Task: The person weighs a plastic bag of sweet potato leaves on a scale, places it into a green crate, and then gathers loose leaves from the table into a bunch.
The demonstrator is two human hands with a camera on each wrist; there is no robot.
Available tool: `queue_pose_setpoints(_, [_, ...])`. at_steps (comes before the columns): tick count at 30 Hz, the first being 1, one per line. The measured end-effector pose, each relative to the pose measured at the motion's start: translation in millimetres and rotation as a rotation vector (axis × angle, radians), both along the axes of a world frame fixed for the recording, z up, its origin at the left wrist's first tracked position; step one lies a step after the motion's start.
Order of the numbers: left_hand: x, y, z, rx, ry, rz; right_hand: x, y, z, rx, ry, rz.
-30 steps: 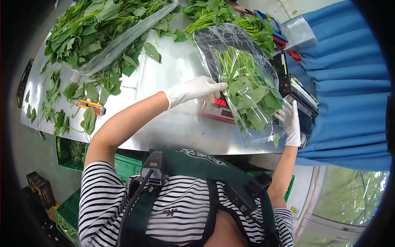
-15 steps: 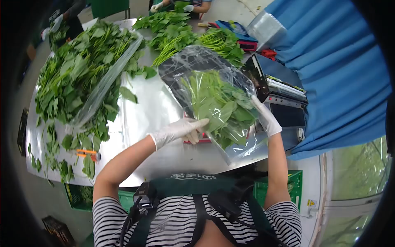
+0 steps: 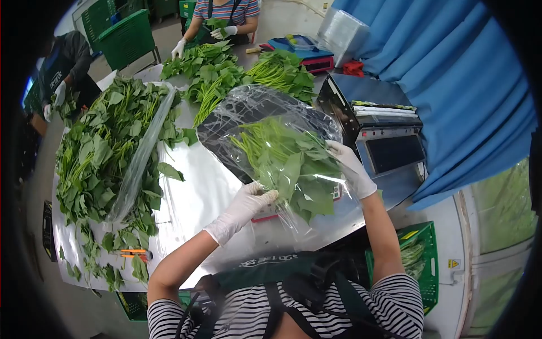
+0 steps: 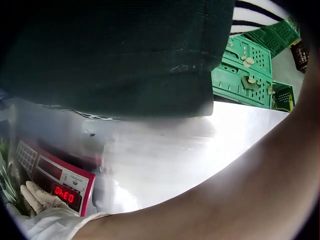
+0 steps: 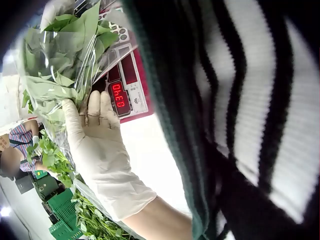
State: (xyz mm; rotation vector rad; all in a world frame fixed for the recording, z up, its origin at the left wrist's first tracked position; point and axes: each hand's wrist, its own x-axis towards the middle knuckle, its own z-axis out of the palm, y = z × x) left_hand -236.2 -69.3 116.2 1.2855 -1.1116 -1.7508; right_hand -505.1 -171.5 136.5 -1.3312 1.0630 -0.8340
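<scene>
A clear plastic bag holds a bunch of leafy greens, stems toward the far end and leaves toward the person. It lies over a red scale whose lit display reads 0340. The gloved left hand pinches the bag's near left side, thumb on top and fingers below; these fingers show beside the display in the right wrist view. On the opposite side the gloved right hand holds the bag's right edge, its fingertips against the plastic. The bag and leaves hide most of the scale in the head view.
Loose greens cover the table's left side, beside an orange cutter. More bunches lie at the back. A black machine stands right, before a blue curtain. Two other people work beyond; a green crate is below right.
The head view has tilted up and shifted, bringing two other people into view. The right hand has moved from the bag's near right corner farther up its right edge; the left hand keeps its pinch.
</scene>
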Motion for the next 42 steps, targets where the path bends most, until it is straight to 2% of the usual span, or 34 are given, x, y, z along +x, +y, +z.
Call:
queue_pose_setpoints(3, [-1,-5,19,-0.075,0.102,0.048,-5,-1,-4,-0.055,-0.046,-0.06])
queue_pose_setpoints(6, [-2,-11,39,-0.204,0.111,0.072,6,13,28,-0.087,-0.079,-0.055])
queue_pose_setpoints(11, [6,-26,43,-0.322,0.067,0.054,7,8,14,-0.15,-0.258,-0.154])
queue_pose_setpoints(14, [25,-38,19,-0.161,0.044,-0.037,1,1,-22,-0.217,-0.205,-0.267])
queue_pose_setpoints(18, [44,-28,-20,0.097,-0.017,-0.019,-16,8,-38,0.002,0.065,-0.313])
queue_pose_setpoints(19, [49,-23,-22,0.077,-0.048,-0.044,-21,8,-42,0.009,-0.006,-0.358])
queue_pose_setpoints(23, [60,-4,-7,0.091,-0.047,-0.077,-29,13,-21,-0.182,-0.018,-0.449])
queue_pose_setpoints(26, [60,5,2,0.088,-0.08,-0.191,-11,18,14,-0.3,-0.042,-0.387])
queue_pose_setpoints(28, [53,10,3,0.074,-0.123,-0.24,5,16,34,-0.408,0.015,-0.229])
queue_pose_setpoints(30, [48,13,7,0.061,-0.17,-0.306,24,15,54,-0.427,0.109,-0.074])
queue_pose_setpoints(33, [39,11,6,0.115,-0.122,-0.285,50,2,74,-0.606,0.392,0.201])
queue_pose_setpoints(37, [36,14,-2,0.142,0.037,-0.217,66,-21,61,-0.585,0.601,0.466])
queue_pose_setpoints(40, [43,22,-7,0.151,0.129,-0.133,68,-19,49,-0.729,0.879,0.56])
queue_pose_setpoints(42, [49,27,-11,0.166,0.128,-0.122,66,-19,34,-0.783,0.959,0.585])
